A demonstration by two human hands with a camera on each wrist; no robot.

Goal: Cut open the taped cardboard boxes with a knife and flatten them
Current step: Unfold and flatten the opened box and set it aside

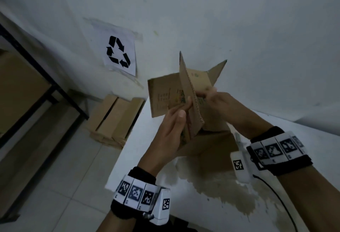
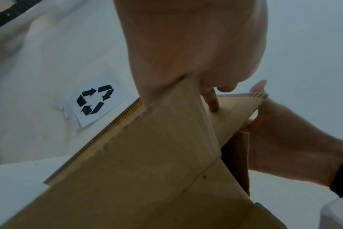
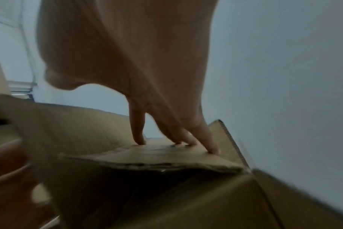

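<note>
An opened brown cardboard box (image 1: 165, 95) is held up over the white table (image 1: 316, 140), its flaps sticking upward. My left hand (image 1: 171, 130) pinches one upright flap, thumb on the near face and fingers on the far side; the left wrist view shows that flap (image 2: 147, 155) running out from under the left hand (image 2: 186, 46). My right hand (image 1: 220, 101) holds the box's right side. In the right wrist view its fingers (image 3: 139, 136) press their tips on a bent flap (image 3: 166, 156). A slim grey tool (image 1: 239, 140), possibly the knife, lies on the table beside my right wrist.
Several cardboard boxes (image 1: 114, 121) are stacked on the floor against the wall, under a paper recycling sign (image 1: 119, 52). A black-framed shelf (image 1: 46, 84) stands at the left. A brown worn patch (image 1: 230, 191) and a black cable (image 1: 276, 196) are on the table near me.
</note>
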